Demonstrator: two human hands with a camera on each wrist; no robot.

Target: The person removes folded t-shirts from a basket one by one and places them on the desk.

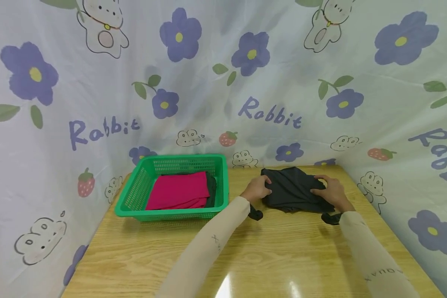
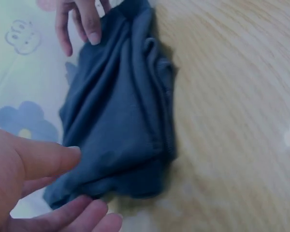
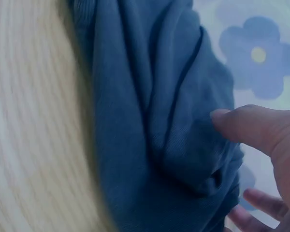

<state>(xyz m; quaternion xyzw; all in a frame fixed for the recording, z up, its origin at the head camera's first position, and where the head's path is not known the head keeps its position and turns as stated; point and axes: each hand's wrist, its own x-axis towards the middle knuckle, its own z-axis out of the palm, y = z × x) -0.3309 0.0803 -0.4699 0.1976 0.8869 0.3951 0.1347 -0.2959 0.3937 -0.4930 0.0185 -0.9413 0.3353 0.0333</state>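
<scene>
A dark blue-grey garment (image 1: 292,189) lies bunched and loosely folded at the table's back right, with creases and a stitched edge along its near side. At its left end is my left hand (image 1: 257,188), thumb and fingers spread apart around the edge. In the left wrist view the thumb (image 2: 63,157) lies over the cloth and the other fingers are beside its end. My right hand (image 1: 332,191) is at the opposite end. Its thumb (image 3: 232,121) touches the top of the fabric in the right wrist view, while the other fingers are by the far edge, partly hidden.
To the left stands a green plastic basket (image 1: 223,182) with a folded pink-red cloth (image 1: 180,190) and a dark cloth (image 1: 210,190) inside. The wooden table (image 1: 275,252) reaches back to a flower-patterned curtain (image 1: 208,74), which also hangs along both sides.
</scene>
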